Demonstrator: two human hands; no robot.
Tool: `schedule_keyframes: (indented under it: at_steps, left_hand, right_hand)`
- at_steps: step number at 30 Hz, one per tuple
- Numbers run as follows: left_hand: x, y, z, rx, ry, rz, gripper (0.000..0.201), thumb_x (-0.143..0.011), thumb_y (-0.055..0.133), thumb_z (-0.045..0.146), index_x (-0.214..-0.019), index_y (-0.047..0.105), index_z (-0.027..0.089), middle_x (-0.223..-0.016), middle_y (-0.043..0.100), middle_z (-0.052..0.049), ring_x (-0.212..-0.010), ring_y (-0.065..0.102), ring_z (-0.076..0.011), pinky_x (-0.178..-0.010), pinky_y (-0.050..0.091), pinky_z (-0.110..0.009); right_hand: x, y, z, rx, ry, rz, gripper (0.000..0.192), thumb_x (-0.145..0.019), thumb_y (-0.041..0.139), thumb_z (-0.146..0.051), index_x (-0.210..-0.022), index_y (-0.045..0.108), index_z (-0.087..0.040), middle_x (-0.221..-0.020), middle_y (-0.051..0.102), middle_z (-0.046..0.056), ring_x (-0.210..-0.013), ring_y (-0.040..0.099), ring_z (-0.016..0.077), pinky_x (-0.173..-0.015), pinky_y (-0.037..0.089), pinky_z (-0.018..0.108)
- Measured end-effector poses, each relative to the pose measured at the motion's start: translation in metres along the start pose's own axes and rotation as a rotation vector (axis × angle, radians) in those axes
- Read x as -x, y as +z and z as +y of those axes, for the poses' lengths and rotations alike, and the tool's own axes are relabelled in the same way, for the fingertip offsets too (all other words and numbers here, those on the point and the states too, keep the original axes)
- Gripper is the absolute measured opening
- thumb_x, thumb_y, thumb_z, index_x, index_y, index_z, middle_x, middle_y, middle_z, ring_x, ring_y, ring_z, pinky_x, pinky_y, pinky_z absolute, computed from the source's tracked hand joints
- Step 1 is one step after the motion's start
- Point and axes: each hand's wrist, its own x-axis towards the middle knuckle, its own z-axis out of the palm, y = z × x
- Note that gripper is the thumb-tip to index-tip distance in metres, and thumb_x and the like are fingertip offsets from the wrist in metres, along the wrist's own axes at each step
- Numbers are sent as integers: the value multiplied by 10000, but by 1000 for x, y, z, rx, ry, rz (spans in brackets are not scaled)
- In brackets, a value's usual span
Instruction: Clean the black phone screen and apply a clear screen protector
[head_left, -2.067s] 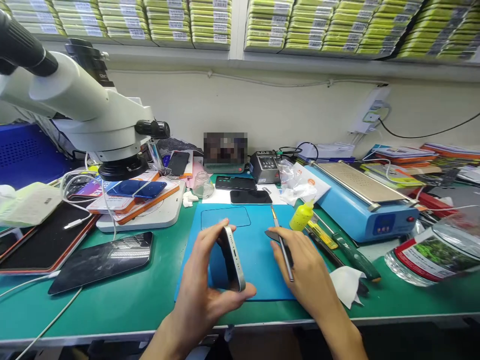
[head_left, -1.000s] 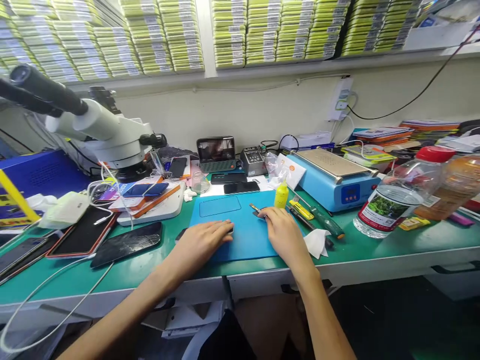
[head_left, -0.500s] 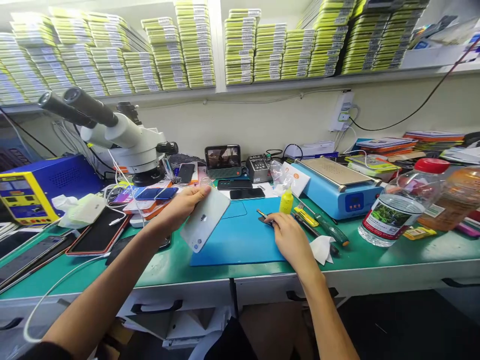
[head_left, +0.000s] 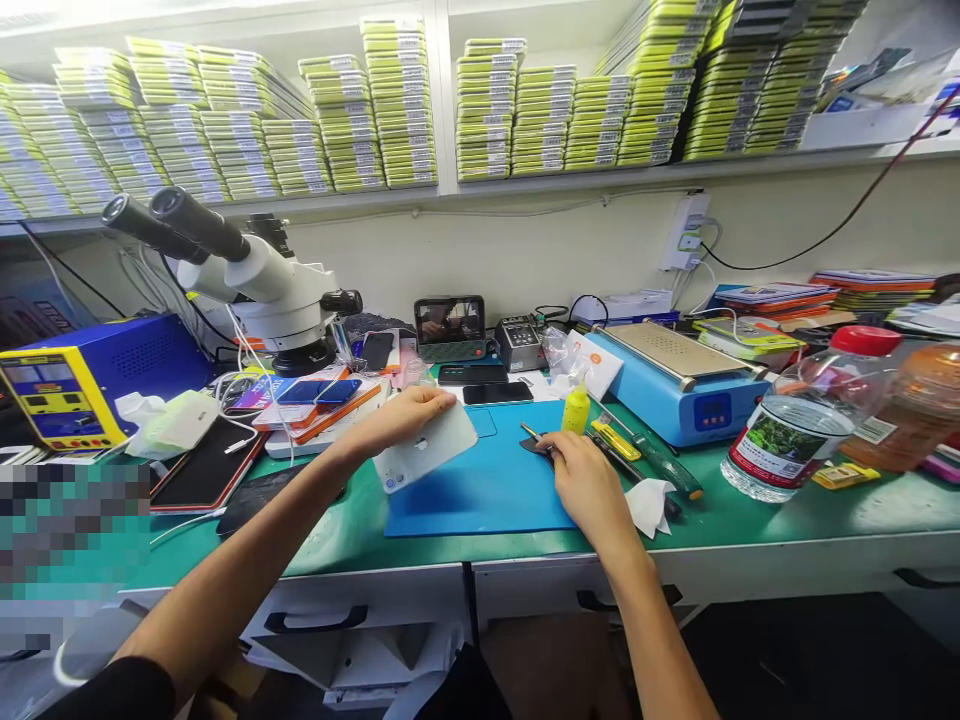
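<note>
My left hand (head_left: 401,412) grips a white phone (head_left: 427,447) by its upper edge and holds it back side up, tilted, just above the left part of the blue work mat (head_left: 487,490). My right hand (head_left: 589,480) rests on the mat's right edge with its fingers closed on a thin metal tool (head_left: 534,437) whose tip points to the far left. A dark pick lies under those fingertips. A small yellow bottle (head_left: 576,408) stands just beyond the right hand.
A microscope (head_left: 255,280) stands at the left over several phones. A blue heating plate machine (head_left: 675,380), screwdrivers (head_left: 645,460) and a white tissue (head_left: 649,505) sit right of the mat; two bottles (head_left: 810,410) farther right. The green bench's front edge has drawers below.
The phone, pressed flat on the mat a second ago, has been lifted by my left hand and now hangs lower and closer to the mat. The right hand stays put.
</note>
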Motion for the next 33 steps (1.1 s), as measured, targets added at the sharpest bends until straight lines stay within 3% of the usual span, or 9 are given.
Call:
schedule_keyframes:
  at_steps: [4,7,12,15,21,26,29,33]
  left_hand:
    - [-1,11,3,-221,102,66,343,-1066,652,488,-1132,703,156,-1040,727,-46,-881,716,-185,-806,632,-371]
    - [5,33,-2,-371,179,88,296,-1064,669,437,-1183,710,169,-1145,742,-71,-1005,733,-213,-921,632,-433]
    - [33,76,-21,-516,320,58,273,-1089,629,402,-1250,726,204,-1262,776,-99,-1144,754,-257,-1013,614,-473]
    - [50,87,-31,-551,377,91,285,-1093,606,450,-1234,753,251,-1399,755,-100,-1302,711,-298,-1102,577,-454]
    - [61,76,-45,-587,391,178,390,-1074,624,493,-1351,675,223,-1447,705,-116,-1358,644,-296,-1175,519,-476]
    - [57,60,-53,-649,407,100,564,-1010,730,511,-1493,576,266,-1506,661,-101,-1384,631,-290,-1168,520,-474]
    - [55,58,-56,-686,420,65,544,-1021,727,470,-1506,571,279,-1517,650,-107,-1381,632,-293,-1157,520,-474]
    - [53,60,-55,-711,416,64,528,-1037,703,452,-1515,566,276,-1504,643,-136,-1356,640,-327,-1122,534,-508]
  right_hand:
    - [1,0,-1,0,-1,5,186,-1081,635,-348,-1055,722,-186,-1100,747,48,-1032,701,213,-976,570,443]
    - [1,-1,-2,2,5,8,176,-1079,641,-339,-1061,726,-186,-1098,749,46,-1044,704,215,-976,575,446]
    - [2,-1,-5,2,20,24,178,-1079,643,-343,-1070,722,-185,-1109,748,52,-1057,704,218,-986,575,450]
    - [2,0,-5,4,32,21,177,-1078,642,-344,-1068,720,-186,-1113,746,51,-1070,700,220,-999,568,455]
    - [1,0,-4,8,46,5,155,-1078,629,-306,-1089,725,-186,-1137,753,57,-1084,698,224,-1005,557,452]
    - [-1,-1,-3,-3,30,18,235,-1051,506,-154,-1048,738,-192,-1104,782,76,-1053,692,243,-972,535,435]
    - [-2,-1,-3,-2,23,24,287,-1031,464,-134,-1031,741,-210,-1110,790,93,-1037,686,260,-956,529,433]
    - [-2,1,-2,20,23,5,213,-1048,522,-143,-1061,728,-196,-1122,770,64,-1065,684,238,-986,530,443]
